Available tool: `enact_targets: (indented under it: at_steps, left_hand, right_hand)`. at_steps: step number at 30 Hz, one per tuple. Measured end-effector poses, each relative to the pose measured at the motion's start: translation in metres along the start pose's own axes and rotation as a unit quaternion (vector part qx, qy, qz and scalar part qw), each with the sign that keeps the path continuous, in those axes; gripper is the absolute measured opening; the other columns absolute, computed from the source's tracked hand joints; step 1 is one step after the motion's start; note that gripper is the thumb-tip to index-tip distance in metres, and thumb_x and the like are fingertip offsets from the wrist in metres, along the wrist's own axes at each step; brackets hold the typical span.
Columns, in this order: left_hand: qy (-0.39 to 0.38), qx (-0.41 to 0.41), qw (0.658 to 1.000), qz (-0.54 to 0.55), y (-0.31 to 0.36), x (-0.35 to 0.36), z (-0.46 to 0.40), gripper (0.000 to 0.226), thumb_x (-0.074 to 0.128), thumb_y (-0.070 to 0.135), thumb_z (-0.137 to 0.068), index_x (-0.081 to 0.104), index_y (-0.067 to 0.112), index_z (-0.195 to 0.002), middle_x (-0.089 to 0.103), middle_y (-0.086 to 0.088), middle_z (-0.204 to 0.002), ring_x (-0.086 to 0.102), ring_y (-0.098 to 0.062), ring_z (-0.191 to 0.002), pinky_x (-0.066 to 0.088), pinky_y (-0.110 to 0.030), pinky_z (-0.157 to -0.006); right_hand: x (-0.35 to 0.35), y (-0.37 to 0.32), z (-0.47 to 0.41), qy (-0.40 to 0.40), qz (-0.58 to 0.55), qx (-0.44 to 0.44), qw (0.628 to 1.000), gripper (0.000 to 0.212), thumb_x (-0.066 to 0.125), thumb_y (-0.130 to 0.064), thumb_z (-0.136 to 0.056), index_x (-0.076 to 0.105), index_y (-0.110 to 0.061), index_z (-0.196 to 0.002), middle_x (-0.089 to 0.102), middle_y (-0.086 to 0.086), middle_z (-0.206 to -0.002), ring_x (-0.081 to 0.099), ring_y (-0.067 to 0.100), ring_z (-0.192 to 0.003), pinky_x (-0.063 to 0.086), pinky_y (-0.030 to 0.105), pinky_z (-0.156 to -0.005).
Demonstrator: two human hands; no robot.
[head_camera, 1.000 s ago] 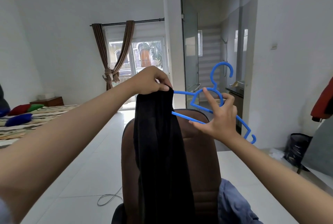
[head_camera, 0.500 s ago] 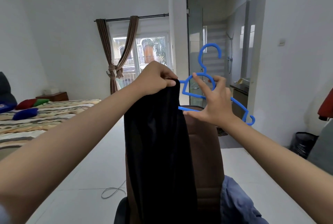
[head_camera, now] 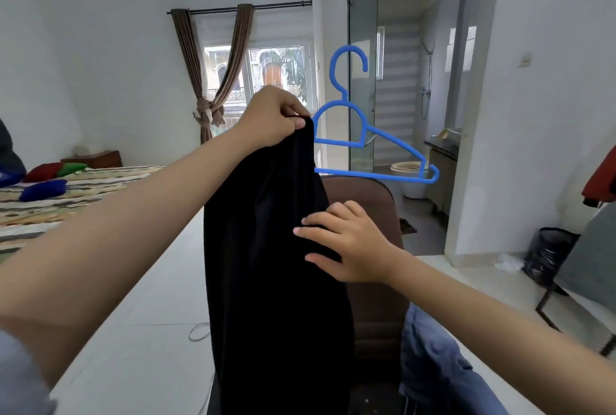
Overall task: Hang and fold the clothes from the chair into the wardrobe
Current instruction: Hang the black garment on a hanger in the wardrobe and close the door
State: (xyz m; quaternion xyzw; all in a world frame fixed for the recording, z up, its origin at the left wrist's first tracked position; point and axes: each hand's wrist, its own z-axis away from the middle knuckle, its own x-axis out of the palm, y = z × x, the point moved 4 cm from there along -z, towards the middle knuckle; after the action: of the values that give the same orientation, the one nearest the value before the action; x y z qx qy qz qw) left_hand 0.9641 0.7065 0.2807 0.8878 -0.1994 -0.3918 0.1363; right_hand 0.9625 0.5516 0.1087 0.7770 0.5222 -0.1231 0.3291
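White-walled bedroom, pale tiled floor (head_camera: 143, 308), daylight entering through a window (head_camera: 266, 76) framed by brown curtains (head_camera: 213, 81) tied at the middle under a dark rod. At left, a bed (head_camera: 66, 194) with striped cover and red, green and blue cushions, and a wooden nightstand (head_camera: 93, 158) behind it. At right, a glass-partitioned bathroom (head_camera: 400, 97) with a toilet (head_camera: 411, 178), and a dark bin (head_camera: 550, 254) by the wall.

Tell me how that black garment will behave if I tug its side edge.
Probably floppy: the black garment hangs in long limp folds from the left hand. Likely light, since a fingertip pinch holds it. It may slide along the blue hanger; the right hand only rests on it.
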Motion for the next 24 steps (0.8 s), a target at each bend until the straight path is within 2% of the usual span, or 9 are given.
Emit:
enact_targets:
  at_steps: [5,9,10,12,14,17,19,22,24]
  left_hand:
    - [0.004,0.000,1.000,-0.009,-0.009,-0.012,0.004,0.018,0.069,0.007,-0.080,0.073,0.010,-0.097,0.068,-0.009,-0.086,0.059,-0.012,-0.074,0.045,-0.018,-0.068]
    - [0.014,-0.017,1.000,0.000,-0.019,-0.015,0.006,0.017,0.071,0.008,-0.079,0.074,0.011,-0.095,0.066,-0.010,-0.082,0.056,-0.010,-0.069,0.042,-0.014,-0.062]
    - [0.015,-0.019,1.000,0.003,-0.020,-0.015,0.006,0.016,0.071,0.008,-0.079,0.074,0.012,-0.094,0.067,-0.011,-0.083,0.057,-0.012,-0.071,0.042,-0.015,-0.063]
    - [0.016,-0.023,1.000,0.008,-0.020,-0.015,0.006,0.015,0.071,0.009,-0.079,0.074,0.012,-0.093,0.069,-0.013,-0.086,0.059,-0.014,-0.073,0.044,-0.016,-0.064]
    - [0.016,-0.023,1.000,0.002,-0.021,-0.016,0.006,0.015,0.071,0.008,-0.079,0.074,0.012,-0.093,0.067,-0.013,-0.083,0.057,-0.011,-0.068,0.042,-0.015,-0.063]
    - [0.029,-0.027,0.999,0.000,-0.030,-0.024,0.009,0.015,0.070,0.007,-0.079,0.073,0.012,-0.092,0.063,-0.009,-0.077,0.054,-0.010,-0.065,0.043,-0.019,-0.066]
    - [0.040,-0.041,0.998,0.005,-0.043,-0.034,0.012,0.014,0.069,0.006,-0.079,0.072,0.012,-0.091,0.060,-0.006,-0.073,0.054,-0.014,-0.068,0.044,-0.025,-0.072]
    - [0.037,-0.059,0.998,0.009,-0.065,-0.050,0.020,0.015,0.065,0.001,-0.081,0.069,0.008,-0.093,0.057,-0.004,-0.071,0.052,-0.011,-0.065,0.043,-0.026,-0.073]
    - [0.031,-0.058,0.998,0.026,-0.074,-0.058,0.027,0.016,0.063,-0.001,-0.082,0.068,0.008,-0.094,0.058,-0.009,-0.076,0.052,-0.012,-0.068,0.043,-0.026,-0.074]
  right_hand:
    - [0.021,0.006,0.013,-0.087,0.033,0.007,0.996,0.037,0.060,-0.045,-0.085,0.066,-0.022,-0.114,0.066,-0.006,-0.101,0.053,0.014,-0.080,0.027,0.027,-0.069]
    - [0.019,-0.002,0.003,-0.066,0.022,0.010,0.998,0.044,0.061,-0.045,-0.083,0.061,-0.021,-0.120,0.056,0.004,-0.131,0.053,0.016,-0.087,0.036,0.029,-0.071]
    - [0.020,-0.003,-0.001,-0.078,0.028,0.017,0.996,0.046,0.061,-0.046,-0.083,0.060,-0.021,-0.121,0.055,0.005,-0.132,0.054,0.016,-0.087,0.038,0.030,-0.070]
    - [0.027,-0.002,-0.006,-0.126,0.058,0.027,0.990,0.048,0.063,-0.047,-0.080,0.060,-0.019,-0.118,0.061,0.004,-0.119,0.060,0.019,-0.083,0.039,0.032,-0.066]
    - [0.036,0.000,-0.006,-0.207,0.086,0.037,0.974,0.051,0.063,-0.049,-0.079,0.059,-0.015,-0.117,0.062,0.004,-0.105,0.062,0.025,-0.077,0.036,0.032,-0.064]
    - [0.040,0.006,0.005,-0.308,0.089,0.063,0.945,0.054,0.054,-0.053,-0.086,0.050,-0.015,-0.124,0.062,0.002,-0.104,0.063,0.027,-0.087,0.034,0.033,-0.066]
    - [0.032,0.012,0.015,-0.284,0.044,0.077,0.955,0.042,0.054,-0.051,-0.087,0.058,-0.018,-0.113,0.061,0.000,-0.100,0.064,0.027,-0.085,0.036,0.032,-0.064]
    - [0.005,0.034,0.029,-0.170,-0.060,0.140,0.973,0.022,0.061,-0.044,-0.083,0.066,-0.023,-0.088,0.061,-0.006,-0.085,0.063,0.019,-0.071,0.047,0.033,-0.057]
    - [-0.014,0.052,0.036,-0.096,-0.140,0.211,0.963,0.016,0.071,-0.031,-0.081,0.064,-0.021,-0.090,0.062,-0.009,-0.088,0.060,0.015,-0.071,0.052,0.034,-0.064]
